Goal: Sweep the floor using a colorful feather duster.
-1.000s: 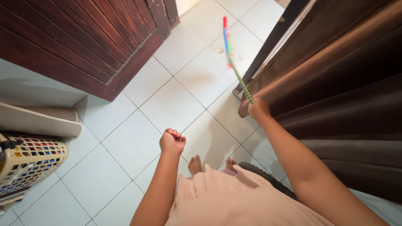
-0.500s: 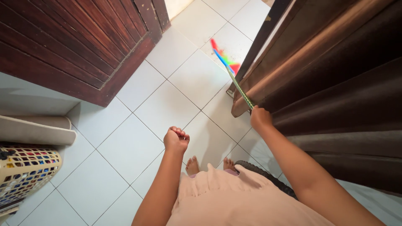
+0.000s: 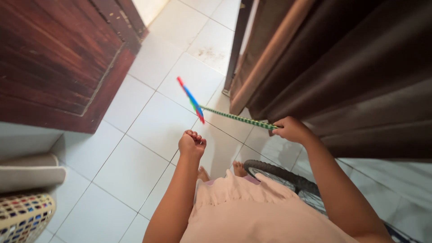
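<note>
My right hand [image 3: 291, 129] grips the end of a thin green patterned stick [image 3: 236, 119] that points left across the white tiled floor [image 3: 148, 135]. At its far end is a flat red, blue and green head [image 3: 191, 99], blurred by motion. My left hand [image 3: 192, 143] is a closed fist with nothing in it, held just below that head. My bare feet [image 3: 220, 172] show on the tiles under my pale pink top.
A dark wooden door [image 3: 58, 58] fills the upper left. Brown curtains [image 3: 342, 76] hang at the right. A bicycle tyre [image 3: 288, 180] lies by my right arm. A woven plastic basket [image 3: 22, 218] and a pale ledge [image 3: 29, 173] sit at the lower left.
The stick has swung down from nearly upright to almost level, its coloured head now low and near my left fist. The view has tilted, showing the tyre.
</note>
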